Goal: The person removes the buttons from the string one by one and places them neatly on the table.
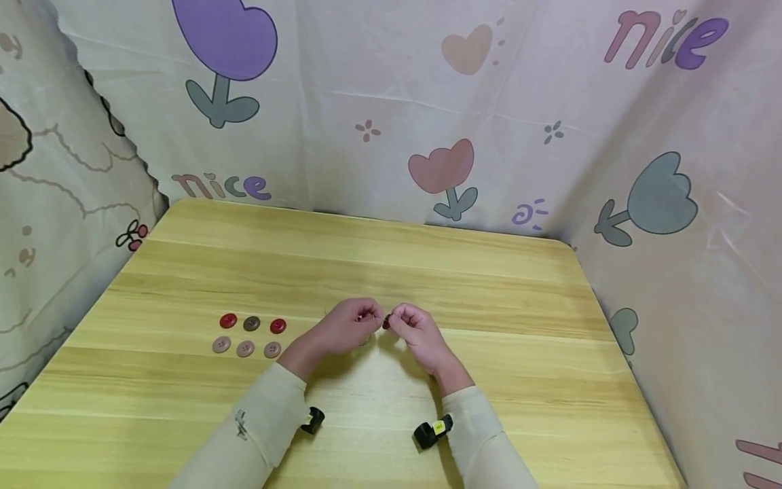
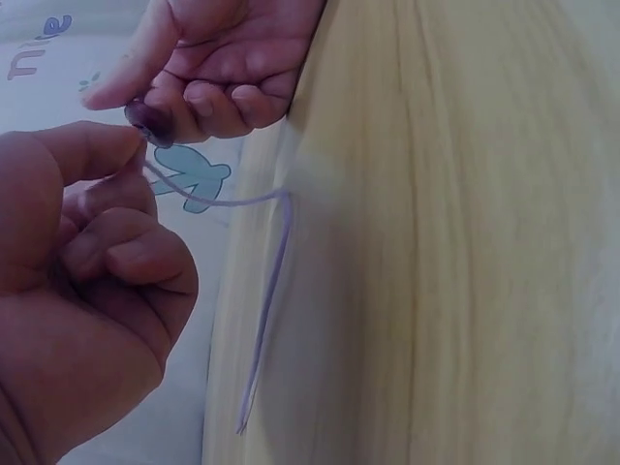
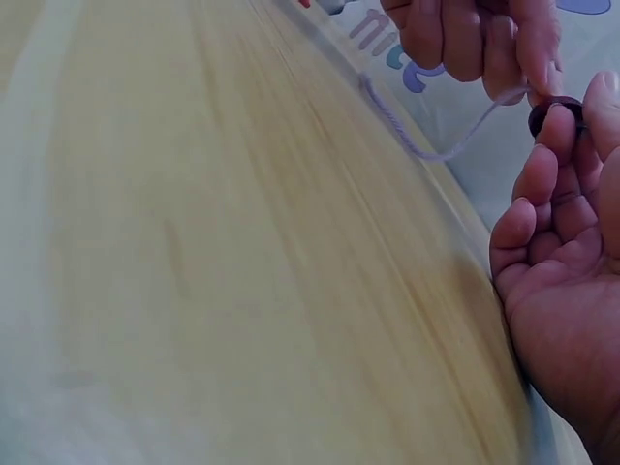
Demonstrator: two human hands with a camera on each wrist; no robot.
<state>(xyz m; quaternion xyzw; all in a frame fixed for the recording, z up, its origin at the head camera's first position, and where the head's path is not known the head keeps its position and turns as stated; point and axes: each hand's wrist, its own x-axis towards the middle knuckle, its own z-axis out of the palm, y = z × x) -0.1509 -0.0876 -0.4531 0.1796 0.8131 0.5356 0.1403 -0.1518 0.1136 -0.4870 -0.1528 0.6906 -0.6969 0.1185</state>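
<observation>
Over the middle of the table, my two hands meet at a small dark red button [image 2: 150, 121]. My right hand [image 1: 421, 336] pinches this button between thumb and forefinger, its other fingers curled in the right wrist view. Close against the button, the left hand [image 1: 348, 327] pinches a thin pale lilac string [image 2: 271, 281] near one end. From the left fingertips the string sags, then hangs down with its loose end free. Whether the string passes through the button's hole, I cannot tell; the fingertips hide that spot.
Left of my hands, two rows of buttons lie on the wooden table [image 1: 519, 380]: red [image 1: 229, 320], dark olive [image 1: 252, 323] and red at the back, pinkish ones [image 1: 246, 348] in front. A printed cloth [image 1: 379, 81] hangs behind the table. Black devices [image 1: 432, 432] sit at both wrists.
</observation>
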